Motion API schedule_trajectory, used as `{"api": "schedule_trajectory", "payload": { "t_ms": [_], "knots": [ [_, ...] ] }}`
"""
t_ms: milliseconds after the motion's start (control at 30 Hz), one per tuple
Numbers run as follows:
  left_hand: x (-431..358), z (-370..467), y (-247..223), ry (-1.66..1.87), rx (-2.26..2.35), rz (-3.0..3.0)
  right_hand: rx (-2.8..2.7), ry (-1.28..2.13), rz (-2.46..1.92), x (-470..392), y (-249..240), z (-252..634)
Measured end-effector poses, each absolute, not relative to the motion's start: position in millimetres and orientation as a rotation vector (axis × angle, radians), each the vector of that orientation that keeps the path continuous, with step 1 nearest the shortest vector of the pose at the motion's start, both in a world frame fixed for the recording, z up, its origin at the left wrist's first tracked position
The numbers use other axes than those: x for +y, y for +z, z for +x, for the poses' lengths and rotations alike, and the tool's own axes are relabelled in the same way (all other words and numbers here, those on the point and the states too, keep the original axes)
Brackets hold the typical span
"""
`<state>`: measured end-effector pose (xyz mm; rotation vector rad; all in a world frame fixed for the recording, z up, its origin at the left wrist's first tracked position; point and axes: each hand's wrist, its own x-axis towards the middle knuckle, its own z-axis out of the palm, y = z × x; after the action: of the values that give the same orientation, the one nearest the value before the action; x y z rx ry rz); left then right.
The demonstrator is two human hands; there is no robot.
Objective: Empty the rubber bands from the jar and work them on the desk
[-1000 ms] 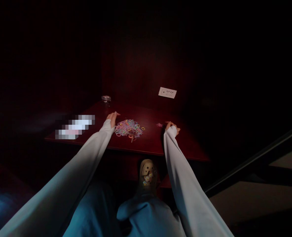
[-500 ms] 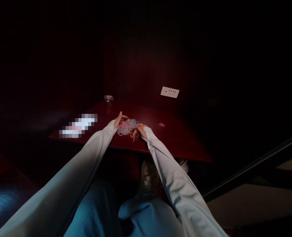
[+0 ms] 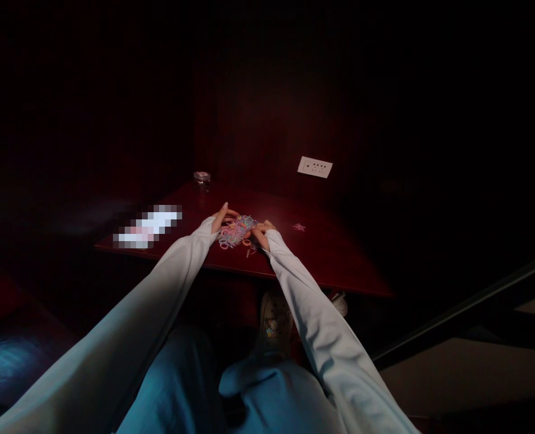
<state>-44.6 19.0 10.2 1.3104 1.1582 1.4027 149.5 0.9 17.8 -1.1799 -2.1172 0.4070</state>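
Note:
A loose heap of small pastel hair ties (image 3: 234,234), pink, lilac, blue and orange, lies near the front edge of the dark red table (image 3: 322,259). My left hand (image 3: 220,219) cups the heap's left and far side, thumb raised and fingers stretched behind it. From the right, my right hand (image 3: 262,233) reaches in with extended fingers touching the ties. Its fingertips are partly lost among them, and no single tie shows clearly gripped. A few pink hair ties (image 3: 299,227) form a small separate cluster to the right.
A clear lidded jar (image 3: 202,181) stands at the table's back left. Nearer on the left lies a bright, pixelated flat object (image 3: 147,229). A white socket panel (image 3: 315,167) is set in the back wall. Below the table edge shows a shoe (image 3: 274,319).
My right hand's fingers, spread downward over the heap before, now sit closer together at its right edge. The heap's top ties have shifted slightly. My left hand keeps about the same pose.

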Motion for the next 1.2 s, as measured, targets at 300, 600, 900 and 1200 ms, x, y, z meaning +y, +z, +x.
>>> {"api": "schedule_trajectory", "payload": {
  "t_ms": [300,600,900,1200],
  "knots": [
    [26,-53,6,1.452,1.391,1.526,-2.357,0.083,-1.075,-11,21,125],
    [27,-54,7,1.419,1.417,1.632,-2.174,0.092,-1.184,-12,24,132],
    [21,-55,11,1.39,1.399,1.622,-2.338,0.087,-1.016,-11,17,129],
    [22,-53,12,1.393,1.357,1.58,-2.319,0.197,-1.052,-13,22,132]
  ]
}}
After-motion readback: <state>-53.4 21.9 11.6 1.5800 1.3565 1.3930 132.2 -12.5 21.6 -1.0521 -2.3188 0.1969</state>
